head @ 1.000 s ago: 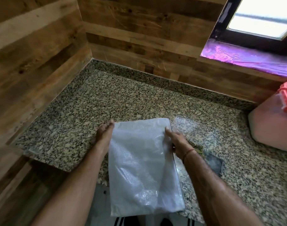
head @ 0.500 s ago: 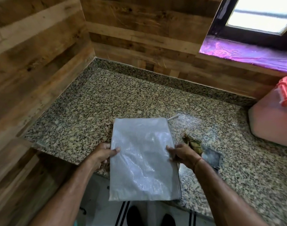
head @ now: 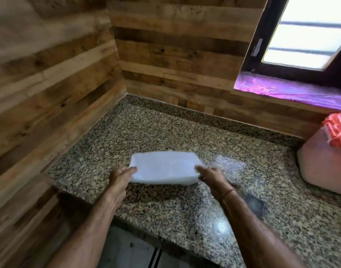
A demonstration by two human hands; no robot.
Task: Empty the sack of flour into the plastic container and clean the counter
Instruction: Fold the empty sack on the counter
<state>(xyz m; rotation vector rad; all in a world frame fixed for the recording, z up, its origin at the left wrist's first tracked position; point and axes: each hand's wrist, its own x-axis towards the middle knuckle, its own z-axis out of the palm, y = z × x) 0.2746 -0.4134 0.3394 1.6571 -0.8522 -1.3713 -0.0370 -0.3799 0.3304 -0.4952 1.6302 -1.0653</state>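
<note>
Sack (head: 163, 167): white woven, folded flat to a wide, short rectangle, motion-blurred. Long side runs left to right. Over the middle of the counter (head: 165, 128), well in from the near edge. Its near edge looks raised, shadow on the stone just under it; cannot tell whether the far edge touches

Left hand (head: 120, 177): at the sack's left edge, thumb on top, other fingers hidden under the cloth. Pinching the edge

Right hand (head: 212, 176): at the sack's right edge, one finger stretched along the top, others curled beneath the corner. Clamped on that edge too. Thin band (head: 226, 193) round the wrist. Both forearms reach in from the near side, sack between the hands

Container (head: 324, 167): pale pink, translucent, far right of the counter, cut by the frame; well apart from the sack. Orange lid (head: 338, 132) on top. Contents not readable

Counter: speckled granite, runs into a corner at far left, low granite upstand along both walls. Glare right of the sack. Dark blurred patch (head: 254, 206) on the stone just right of the right forearm; cannot tell what it is

Wall (head: 175, 45): wood-plank pattern, left and far. Window (head: 305, 35) upper right, dark frame, bright pane with bars. Sill (head: 291, 89) under it covered in shiny purple sheet. Grey floor (head: 131, 248) shows below the near counter edge
</note>
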